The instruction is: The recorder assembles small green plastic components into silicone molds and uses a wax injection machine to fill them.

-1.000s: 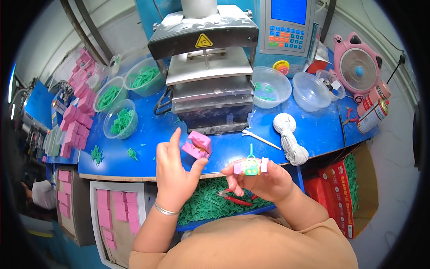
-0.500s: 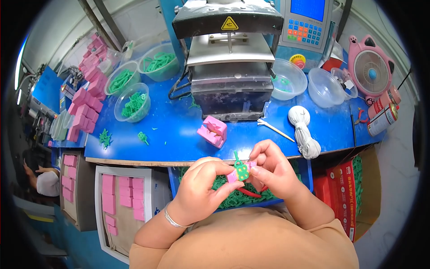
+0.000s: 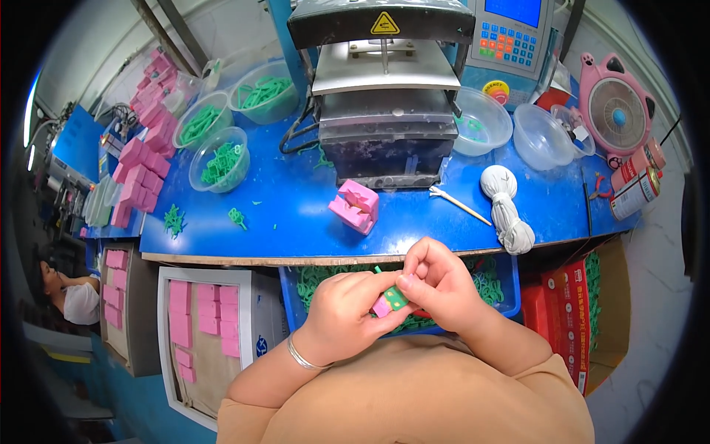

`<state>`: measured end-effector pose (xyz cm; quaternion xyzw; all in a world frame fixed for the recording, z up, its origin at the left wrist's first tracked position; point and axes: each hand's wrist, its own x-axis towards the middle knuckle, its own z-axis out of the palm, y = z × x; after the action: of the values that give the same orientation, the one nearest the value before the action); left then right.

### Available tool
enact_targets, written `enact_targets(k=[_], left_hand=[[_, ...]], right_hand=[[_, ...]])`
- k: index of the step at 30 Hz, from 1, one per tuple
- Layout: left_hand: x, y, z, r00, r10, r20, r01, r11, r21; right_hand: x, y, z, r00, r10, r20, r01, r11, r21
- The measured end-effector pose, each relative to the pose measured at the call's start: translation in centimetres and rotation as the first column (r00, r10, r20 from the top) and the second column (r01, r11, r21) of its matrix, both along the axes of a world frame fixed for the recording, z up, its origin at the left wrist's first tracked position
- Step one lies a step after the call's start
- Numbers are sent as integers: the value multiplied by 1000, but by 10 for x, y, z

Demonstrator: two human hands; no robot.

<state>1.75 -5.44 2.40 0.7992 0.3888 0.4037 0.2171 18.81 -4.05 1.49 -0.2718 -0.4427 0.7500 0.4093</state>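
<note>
hands (image 3: 392, 300) pinched together on pink-green piece (image 3: 390, 301) | piece mostly hidden, shape seemingly blocky

Yellow triangular warning sign (image 3: 384, 24) on the dark top plate of the press, far centre. Blue screen (image 3: 523, 9) at the top of the grey control box, far right of the press, cut by the picture edge; blue, red and orange keypad (image 3: 506, 40) just below it. Round yellow label (image 3: 497, 91) with a red centre lower on the same box. Two spray cans (image 3: 637, 182) with red-and-white printed wrappers lying at the far right table edge (print too small to tell). Red printed cardboard carton (image 3: 563, 314) standing open below the table, near right. Small blue mark (image 3: 262, 345) on the white bin front, near left.
</note>
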Motion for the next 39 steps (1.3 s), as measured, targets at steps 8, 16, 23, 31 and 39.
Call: enact_targets(k=[8, 16, 23, 31, 39], left_hand=[[-1, -4, -2, 998, 43, -43, -36, 986, 161], [-5, -3, -2, 1000, 19, -14, -16, 985, 171], [-16, -20, -3, 807, 127, 576, 278, 779, -561], [-18, -17, 2, 919, 67, 388, 126, 883, -452], [-12, -23, -6, 743, 220, 632, 308, 726, -615]], right_hand=[[-3, -1, 0, 985, -36, -169, 17, 993, -113], [1, -3, 0, 992, -105, 76, 88, 977, 196], [9, 4, -25, 913, -402, 72, 160, 513, 843], [14, 3, -13, 976, -83, 201, -49, 818, 573], [10, -1, 6, 837, -213, 505, -174, 770, 613]])
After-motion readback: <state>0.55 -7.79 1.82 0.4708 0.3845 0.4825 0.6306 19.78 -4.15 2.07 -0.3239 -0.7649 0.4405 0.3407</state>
